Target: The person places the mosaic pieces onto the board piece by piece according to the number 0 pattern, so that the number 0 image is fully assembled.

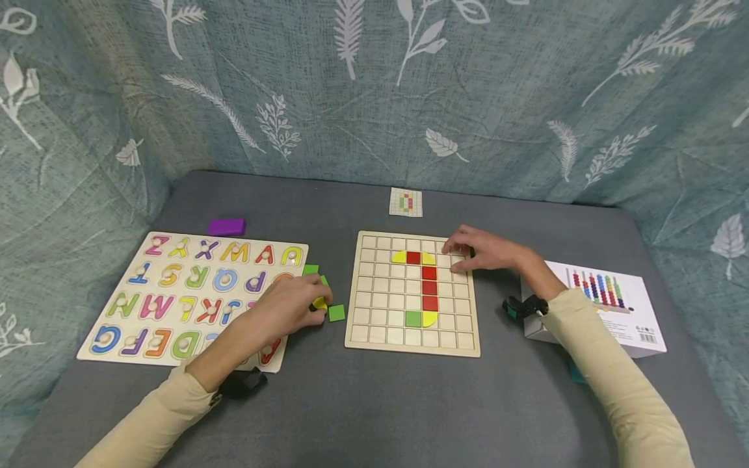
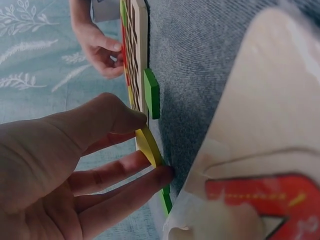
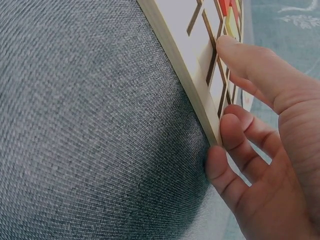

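Note:
A wooden grid board (image 1: 380, 312) lies mid-table with a column of red squares (image 1: 430, 287), yellow curved pieces and a green square (image 1: 413, 318) set in its cells. My left hand (image 1: 316, 300) is just left of the board and pinches a yellow curved piece (image 2: 149, 145) between thumb and fingers. A loose green square (image 1: 336, 313) lies beside it on the cloth. My right hand (image 1: 462, 251) rests with relaxed fingers on the board's upper right part. In the right wrist view its fingertips (image 3: 231, 125) touch the board's edge (image 3: 180, 55).
An alphabet puzzle board (image 1: 193, 292) lies at the left, partly under my left forearm. Behind it sits a purple block (image 1: 226, 227). A small pattern card (image 1: 406, 202) lies beyond the grid board. A white box (image 1: 608, 305) stands at the right. More green pieces (image 1: 311, 269) lie near my left hand.

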Demonstrator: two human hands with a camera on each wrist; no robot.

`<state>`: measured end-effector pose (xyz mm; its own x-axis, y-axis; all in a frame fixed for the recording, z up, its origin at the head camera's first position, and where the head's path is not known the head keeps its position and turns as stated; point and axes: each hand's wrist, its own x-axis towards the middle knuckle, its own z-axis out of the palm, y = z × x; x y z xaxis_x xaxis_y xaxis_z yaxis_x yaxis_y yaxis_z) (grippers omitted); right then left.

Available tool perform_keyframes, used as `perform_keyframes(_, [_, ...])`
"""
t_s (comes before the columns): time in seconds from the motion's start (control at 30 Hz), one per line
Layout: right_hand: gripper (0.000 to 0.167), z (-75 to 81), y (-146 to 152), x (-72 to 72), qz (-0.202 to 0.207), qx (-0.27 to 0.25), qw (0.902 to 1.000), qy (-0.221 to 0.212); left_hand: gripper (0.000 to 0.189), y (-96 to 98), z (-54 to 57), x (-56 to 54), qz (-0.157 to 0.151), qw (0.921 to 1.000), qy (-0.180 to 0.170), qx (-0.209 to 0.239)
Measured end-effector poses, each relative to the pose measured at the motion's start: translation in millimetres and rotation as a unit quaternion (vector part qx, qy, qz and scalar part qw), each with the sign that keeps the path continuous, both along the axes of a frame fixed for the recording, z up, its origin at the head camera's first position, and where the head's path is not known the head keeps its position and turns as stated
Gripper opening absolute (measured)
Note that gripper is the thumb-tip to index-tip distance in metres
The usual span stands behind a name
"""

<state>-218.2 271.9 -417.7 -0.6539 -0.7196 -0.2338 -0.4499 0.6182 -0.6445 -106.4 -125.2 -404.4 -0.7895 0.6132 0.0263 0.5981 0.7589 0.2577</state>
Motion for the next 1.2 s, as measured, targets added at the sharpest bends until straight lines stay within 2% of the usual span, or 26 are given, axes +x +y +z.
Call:
perform_keyframes(0.4, [0.033,-3.4,-1.0,1.7,-0.002,-0.002,1.0,0.002,0.012,-0.1,4.2,1.0,-0.01,0.9998,-0.005,0.015])
perform_keyframes(0.6, [0.034,-2.4,-1.8,4.6,-0.007,0.0,1.0,0.003,0.01,8.3,6.5,1.7,-0.02,0.9996,0.015,0.009])
perform_keyframes(0.77, [0.034,-3.4,-2.6,6.2,-0.006,0.0,0.9999,0.008,0.01,17.7,6.8,2.1,-0.039,0.9991,0.009,0.018])
perform_keyframes(0.97, [0.034,-4.5,-2.4,7.3,-0.011,0.0,0.9999,0.009,0.009,36.1,3.6,2.8,-0.091,0.9955,0.022,0.013])
perform_keyframes(1.2, [0.034,-4.1,-5.1,9.1,-0.014,0.001,0.9999,0.007,0.006,69.1,-5.7,-0.2,-0.164,0.9861,0.027,0.01])
